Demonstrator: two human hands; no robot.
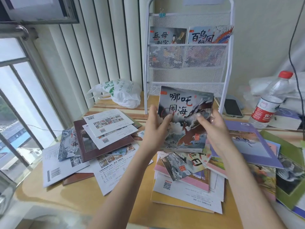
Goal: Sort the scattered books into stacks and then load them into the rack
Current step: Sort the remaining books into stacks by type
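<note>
Two hands hold one picture book point(184, 116) up in the air, above the mess of books. The left hand point(156, 124) grips its left edge, with the thumb on the front cover. The right hand point(212, 124) grips its right side, with fingers curled over the cover. The book is tilted a little and shows a dark dragon, waves and big black writing.

Behind it stands a white wire rack point(188, 52) on the wooden surface point(66, 194). Two books already sit side by side in a high pocket of the rack: one with a lady on it point(167, 35) and one with a bright bird point(209, 35). The pockets lower down look bare.

Many books lie flat on the surface. On the left is a loose pile point(99, 139) with white back covers and a dark red book. Under the hands is another pile point(186, 182) with pink and yellow edges. On the right lies a purple book point(250, 142), and a green one point(290, 171) sits near the edge.

A white plastic bag point(122, 93) rests left of the rack. A phone point(232, 107) lies just right of the rack. A water bottle point(270, 100) with a red cap stands further right.
</note>
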